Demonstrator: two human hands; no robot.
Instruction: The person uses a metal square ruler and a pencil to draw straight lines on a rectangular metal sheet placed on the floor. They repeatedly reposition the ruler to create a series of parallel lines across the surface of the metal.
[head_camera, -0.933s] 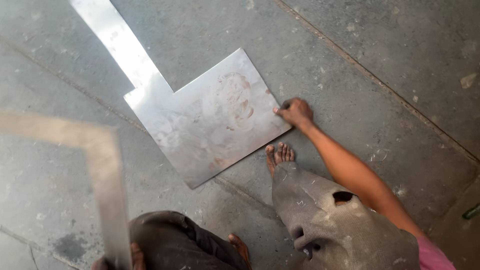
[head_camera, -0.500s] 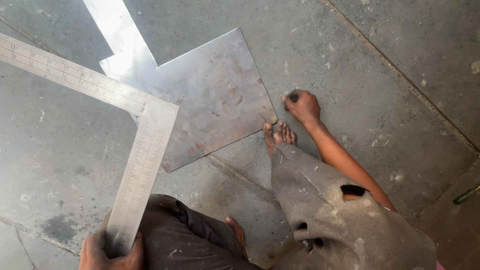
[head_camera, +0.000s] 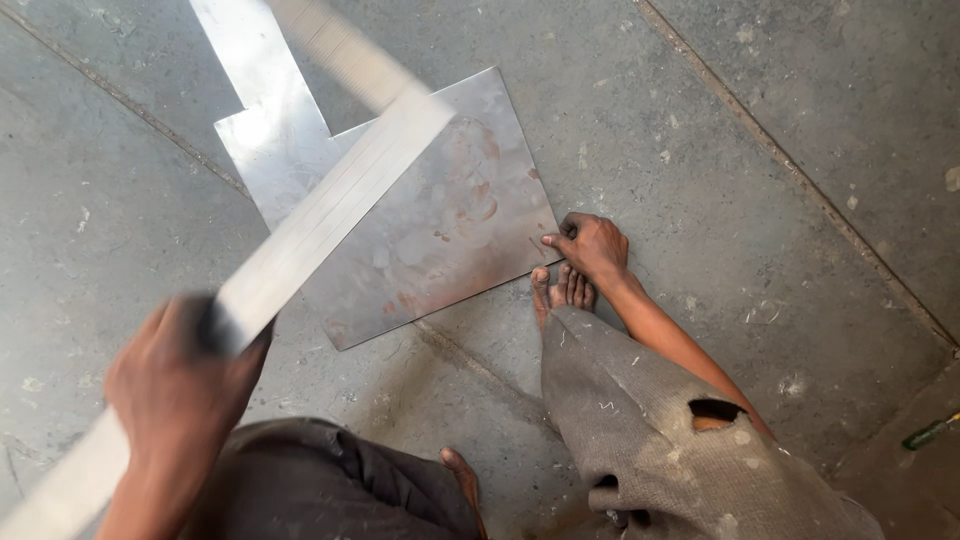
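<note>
We find the steel square (head_camera: 330, 205) clenched in the left hand (head_camera: 175, 385), its blurred blade reaching up and away from that grip across the metal sheet (head_camera: 430, 230) lying flat on the concrete floor (head_camera: 760, 150). We judge the step to be bringing the square onto the sheet; seating it calls for lowering the blade flat. The right hand (head_camera: 592, 245), arm outstretched, presses the sheet's near corner beside the bare foot (head_camera: 562, 290), fingers curled, whether holding anything we cannot tell.
</note>
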